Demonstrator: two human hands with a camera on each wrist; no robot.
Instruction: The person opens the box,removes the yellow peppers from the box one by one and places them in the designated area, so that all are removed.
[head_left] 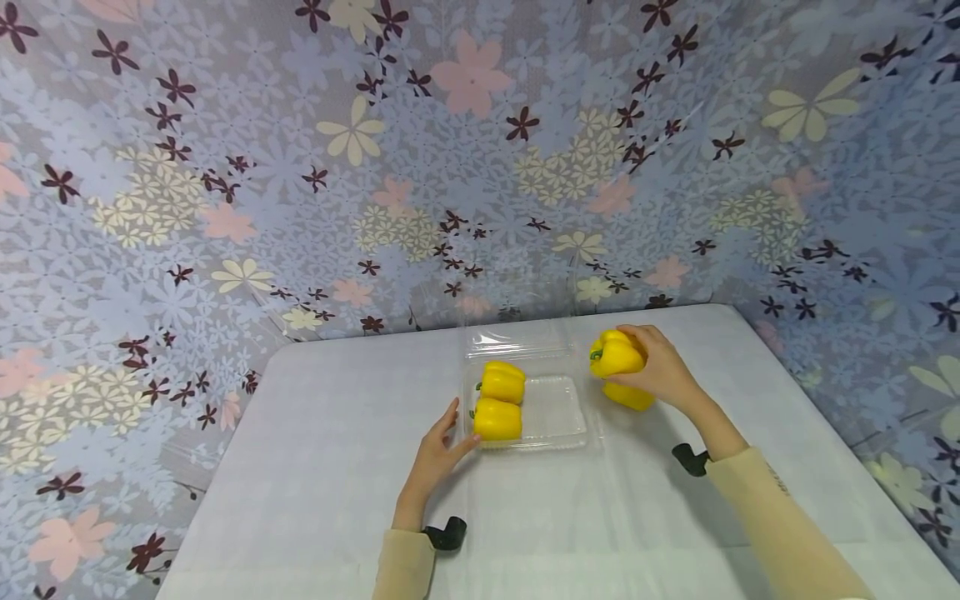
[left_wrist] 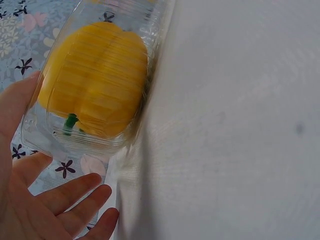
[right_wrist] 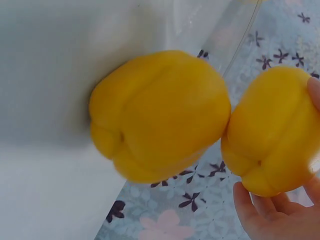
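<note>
A clear plastic clamshell container (head_left: 555, 410) lies with its lid raised at the back. Two yellow bell peppers sit along its left side, a rear one (head_left: 503, 383) and a front one (head_left: 497, 420), green stems facing left. My left hand (head_left: 433, 460) is at the container's front left corner, thumb touching the rim and the other fingers spread; the left wrist view shows a pepper (left_wrist: 95, 80) through the plastic wall. To the container's right, my right hand (head_left: 663, 371) grips a yellow bell pepper (head_left: 615, 353). Another pepper (head_left: 628, 397) lies on the table, partly hidden below it.
A white cloth covers the table (head_left: 337, 442). Behind it hangs a flower-patterned backdrop (head_left: 420, 167). The transparent lid (head_left: 517, 329) stands up near the table's back edge, against the backdrop.
</note>
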